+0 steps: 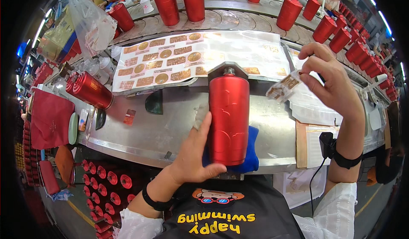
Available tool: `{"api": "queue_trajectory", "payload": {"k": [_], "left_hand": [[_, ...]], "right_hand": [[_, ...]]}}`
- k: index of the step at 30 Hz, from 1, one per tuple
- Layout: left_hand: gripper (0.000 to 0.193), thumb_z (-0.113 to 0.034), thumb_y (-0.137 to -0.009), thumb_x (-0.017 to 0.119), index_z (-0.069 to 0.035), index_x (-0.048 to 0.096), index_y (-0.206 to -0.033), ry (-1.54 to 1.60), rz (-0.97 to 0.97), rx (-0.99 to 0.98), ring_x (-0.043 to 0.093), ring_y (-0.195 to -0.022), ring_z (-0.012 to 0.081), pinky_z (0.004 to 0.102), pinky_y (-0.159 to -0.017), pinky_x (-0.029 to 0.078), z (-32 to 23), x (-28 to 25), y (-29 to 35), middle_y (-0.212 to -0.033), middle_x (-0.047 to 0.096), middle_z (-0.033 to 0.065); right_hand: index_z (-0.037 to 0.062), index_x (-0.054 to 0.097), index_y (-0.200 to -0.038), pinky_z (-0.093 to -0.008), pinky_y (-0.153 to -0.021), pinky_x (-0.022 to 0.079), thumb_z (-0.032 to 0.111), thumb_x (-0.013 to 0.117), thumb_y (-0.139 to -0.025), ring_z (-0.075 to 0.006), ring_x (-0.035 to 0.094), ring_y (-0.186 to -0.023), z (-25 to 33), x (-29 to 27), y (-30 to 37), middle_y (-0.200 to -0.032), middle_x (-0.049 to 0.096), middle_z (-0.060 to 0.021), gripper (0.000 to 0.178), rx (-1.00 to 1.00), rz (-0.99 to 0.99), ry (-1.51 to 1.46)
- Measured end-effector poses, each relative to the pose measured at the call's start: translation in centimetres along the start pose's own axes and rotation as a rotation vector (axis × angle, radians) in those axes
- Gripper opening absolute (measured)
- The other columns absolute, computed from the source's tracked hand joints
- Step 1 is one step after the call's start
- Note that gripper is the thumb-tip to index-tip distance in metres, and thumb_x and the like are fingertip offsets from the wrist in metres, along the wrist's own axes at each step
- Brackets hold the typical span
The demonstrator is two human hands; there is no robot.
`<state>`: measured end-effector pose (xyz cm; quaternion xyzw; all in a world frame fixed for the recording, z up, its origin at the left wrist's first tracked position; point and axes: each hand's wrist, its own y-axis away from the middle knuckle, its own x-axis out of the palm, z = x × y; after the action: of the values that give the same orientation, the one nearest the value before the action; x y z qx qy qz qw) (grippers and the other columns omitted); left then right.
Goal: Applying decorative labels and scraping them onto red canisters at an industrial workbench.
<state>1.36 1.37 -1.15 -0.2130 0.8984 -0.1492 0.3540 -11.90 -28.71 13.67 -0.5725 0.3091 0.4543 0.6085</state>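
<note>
"Hands?"
"Your left hand [191,153] is cupping the red bottle [230,119] at the worktop's [179,130] near edge; your right hand [333,85] is pinching a clear, gold-printed film [285,86]."
"Beyond them?"
"A label sheet [238,51] is lying along the worktop's far edge."

Red embossed bottle [229,119], neck away, over blue cloth [252,147], clear gold-printed film [283,88] to its right

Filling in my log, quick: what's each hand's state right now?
Left hand: against the red bottle; whether it grips can't be told.
Right hand: closed, pinching a clear sticker with gold print.
</note>
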Motion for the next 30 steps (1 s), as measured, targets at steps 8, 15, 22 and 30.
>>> {"api": "queue_trajectory", "payload": {"k": [8,15,22,30], "left_hand": [[0.103,-0.019,-0.071,0.081,0.004,0.019,-0.15,-0.433,-0.038,0.174,0.034,-0.135,0.049,0.0479,-0.108,0.033,-0.5,0.5,-0.3,-0.147,0.031,0.0332],[0.095,-0.029,-0.082,0.072,0.007,0.016,-0.149,-0.013,0.003,0.024,0.032,-0.137,0.046,0.0473,-0.113,0.027,-0.6,-0.7,-0.4,-0.149,0.026,0.0336],[0.092,-0.03,-0.087,0.068,0.009,0.011,-0.149,0.565,-0.204,-0.279,0.029,-0.141,0.0337,0.0408,-0.115,0.023,0.8,1.2,-4.5,-0.151,0.026,0.0288],[0.09,-0.029,-0.087,0.068,0.009,0.014,-0.148,0.409,-0.246,-0.311,0.031,-0.139,0.0338,0.0406,-0.114,0.026,0.9,2.0,-5.2,-0.148,0.027,0.0282]], "right_hand": [[0.0016,0.056,-0.08,-0.0381,-0.08,0.045,0.001,0.067,-0.077,-0.0307,0.055,-0.095,4.0,0.5,-1.4,-0.103,0.055,-0.014,0.011,-0.106,0.049,-0.089],[0.0025,0.057,-0.08,-0.0368,-0.078,0.047,0.001,0.067,-0.077,-0.0302,0.058,-0.091,5.1,0.2,-3.8,-0.107,0.056,-0.0142,0.01,-0.217,0.137,-0.214],[0.0009,0.059,-0.082,-0.0366,-0.078,0.049,0.007,0.071,-0.08,-0.029,0.058,-0.094,3.1,8.3,-4.2,-0.102,0.059,-0.0126,0.013,-0.04,0.073,-0.34],[0.0002,0.057,-0.082,-0.0365,-0.079,0.049,0.008,0.068,-0.084,-0.0279,0.058,-0.095,2.7,10.4,-3.8,-0.1,0.059,-0.0122,0.014,0.084,0.002,-0.412]]}}
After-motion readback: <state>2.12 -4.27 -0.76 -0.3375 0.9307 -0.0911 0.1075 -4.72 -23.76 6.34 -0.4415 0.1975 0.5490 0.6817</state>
